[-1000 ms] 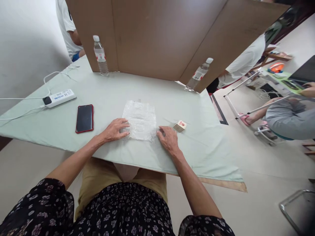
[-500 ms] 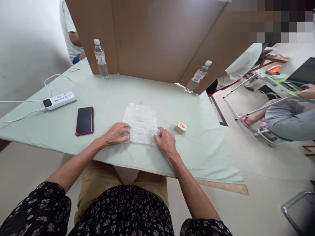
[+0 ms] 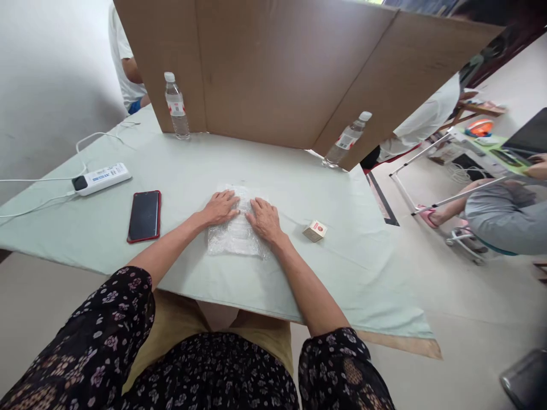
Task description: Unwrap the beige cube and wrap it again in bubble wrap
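Now, bubble wrap sheet (image 3: 237,236): flat on the tabletop (image 3: 273,165), near the middle of its near edge.
left hand (image 3: 221,206): open, palm down on the sheet's far end, seemingly pinning it flat.
right hand (image 3: 265,218): open too, pressing beside it.
small box (image 3: 315,230): toward the right edge, apart.
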A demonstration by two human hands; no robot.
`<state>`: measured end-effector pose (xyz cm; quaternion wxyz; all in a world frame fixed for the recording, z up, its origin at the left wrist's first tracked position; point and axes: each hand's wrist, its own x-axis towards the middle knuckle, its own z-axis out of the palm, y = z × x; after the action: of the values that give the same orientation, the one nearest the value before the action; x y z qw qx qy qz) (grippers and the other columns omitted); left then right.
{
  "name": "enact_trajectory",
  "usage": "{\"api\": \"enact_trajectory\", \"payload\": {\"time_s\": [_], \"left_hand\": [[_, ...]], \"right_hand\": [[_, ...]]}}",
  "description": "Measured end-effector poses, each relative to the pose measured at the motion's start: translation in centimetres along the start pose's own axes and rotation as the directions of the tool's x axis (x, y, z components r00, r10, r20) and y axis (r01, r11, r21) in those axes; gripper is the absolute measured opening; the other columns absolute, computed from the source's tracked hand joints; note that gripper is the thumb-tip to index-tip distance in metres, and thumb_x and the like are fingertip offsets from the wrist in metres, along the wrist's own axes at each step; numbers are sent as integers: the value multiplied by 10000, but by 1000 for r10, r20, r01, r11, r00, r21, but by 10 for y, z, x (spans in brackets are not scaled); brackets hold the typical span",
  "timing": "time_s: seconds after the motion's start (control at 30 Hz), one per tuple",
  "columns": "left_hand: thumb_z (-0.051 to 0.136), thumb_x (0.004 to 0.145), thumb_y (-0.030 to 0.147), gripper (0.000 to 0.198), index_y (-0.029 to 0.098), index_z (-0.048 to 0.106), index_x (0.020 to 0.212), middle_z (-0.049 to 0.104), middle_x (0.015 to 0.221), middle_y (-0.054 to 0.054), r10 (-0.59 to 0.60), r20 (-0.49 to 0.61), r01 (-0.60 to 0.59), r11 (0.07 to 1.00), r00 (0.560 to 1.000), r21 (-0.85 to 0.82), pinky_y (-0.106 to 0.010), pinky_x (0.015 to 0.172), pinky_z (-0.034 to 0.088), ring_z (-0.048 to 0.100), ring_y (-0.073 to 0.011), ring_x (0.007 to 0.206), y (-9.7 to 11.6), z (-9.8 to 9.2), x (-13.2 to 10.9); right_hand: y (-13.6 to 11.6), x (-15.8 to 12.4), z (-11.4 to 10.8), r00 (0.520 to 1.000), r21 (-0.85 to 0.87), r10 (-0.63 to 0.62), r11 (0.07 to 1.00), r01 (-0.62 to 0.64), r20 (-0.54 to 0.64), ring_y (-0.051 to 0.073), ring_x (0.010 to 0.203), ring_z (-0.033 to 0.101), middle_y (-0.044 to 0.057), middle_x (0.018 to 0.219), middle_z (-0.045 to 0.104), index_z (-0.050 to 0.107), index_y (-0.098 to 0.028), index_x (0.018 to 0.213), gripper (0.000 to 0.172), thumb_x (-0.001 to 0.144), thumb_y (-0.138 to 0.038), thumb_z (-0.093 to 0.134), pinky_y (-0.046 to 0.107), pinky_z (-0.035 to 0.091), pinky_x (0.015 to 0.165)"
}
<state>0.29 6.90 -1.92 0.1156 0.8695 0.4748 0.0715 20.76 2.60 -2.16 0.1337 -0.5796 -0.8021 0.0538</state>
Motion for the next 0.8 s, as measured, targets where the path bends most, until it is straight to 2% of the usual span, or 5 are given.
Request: {"api": "enact_trajectory", "payload": {"time_s": [0.27, 0.43, 0.5, 0.6, 0.8], "left_hand": [[532, 890, 548, 642, 192, 508, 1422, 367, 1611, -149, -144, -60, 143, 989, 988, -33, -543, 1228, 171, 262, -351, 1518, -27, 0, -16], [565, 872, 461, 446, 223, 635, 1242, 618, 1365, -103, -66, -169, 41, 989, 983, -143, -460, 1128, 355, 521, -293, 1309, -15, -8, -21], [559, 887, 469, 340, 223, 681, 1087, 702, 1104, -74, 21, -124, -45, 980, 992, -194, -414, 999, 440, 615, -255, 1084, -8, -14, -24], [654, 814, 531, 324, 210, 668, 856, 664, 911, -62, 107, -39, -112, 978, 993, -176, -400, 901, 444, 589, -246, 932, -3, -19, -28], [745, 714, 516, 383, 206, 654, 919, 615, 1026, -69, 165, 89, -155, 982, 982, -106, -383, 883, 401, 511, -258, 980, -7, -23, -37]], "right_hand": [[21, -16, 9, 998, 27, 32, 999, -30, -59, 292, 1387, 444, 146, 1484, 536, 543, -171, 1385, 442, 998, -364, 450, 448, 340, 1104], [18, -17, 6, 997, 63, 54, 997, -51, -48, 299, 1396, 430, 153, 1489, 526, 548, -171, 1378, 446, 993, -370, 443, 458, 322, 1109], [17, -17, 6, 997, 72, 63, 996, -60, -38, 303, 1402, 422, 155, 1494, 520, 543, -161, 1382, 456, 992, -375, 441, 461, 311, 1115], [17, -17, 7, 997, 84, 70, 994, -66, -38, 298, 1402, 423, 152, 1493, 520, 538, -162, 1388, 462, 993, -377, 434, 456, 299, 1126], [26, -18, 4, 998, 89, 53, 995, -51, -16, 311, 1403, 435, 160, 1498, 518, 528, -157, 1401, 493, 972, -386, 453, 500, 316, 1126]]}}
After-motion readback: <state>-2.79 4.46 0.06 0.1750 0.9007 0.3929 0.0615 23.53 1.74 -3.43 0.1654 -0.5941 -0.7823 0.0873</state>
